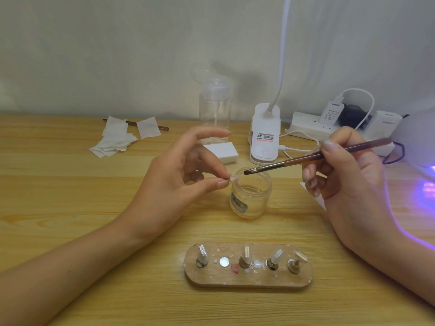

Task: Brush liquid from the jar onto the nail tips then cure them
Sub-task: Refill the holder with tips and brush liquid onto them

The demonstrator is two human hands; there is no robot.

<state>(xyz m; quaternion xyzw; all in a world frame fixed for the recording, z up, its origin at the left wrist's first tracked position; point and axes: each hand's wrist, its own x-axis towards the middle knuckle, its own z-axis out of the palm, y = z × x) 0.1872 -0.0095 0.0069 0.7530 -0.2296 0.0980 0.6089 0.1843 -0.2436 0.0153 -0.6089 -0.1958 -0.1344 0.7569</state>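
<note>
An open clear jar (250, 201) with a little liquid stands at the table's middle. My left hand (174, 182) pinches a small pale nail tip (234, 178) between thumb and a finger, just over the jar's left rim. My right hand (346, 182) holds a brown brush (313, 156), its flat bristles hovering above the jar mouth, close to the nail tip. Nearer to me lies an oval wooden holder (247, 280) with several nail tips on stands. A white curing lamp (421, 142) glows violet at the right edge.
Behind the jar are a clear pump bottle (214, 109), a white block (221, 151), a clip lamp's base (264, 137) and a power strip (334, 127) with plugs and cables. Wipe squares (117, 137) and a second brush lie at the back left.
</note>
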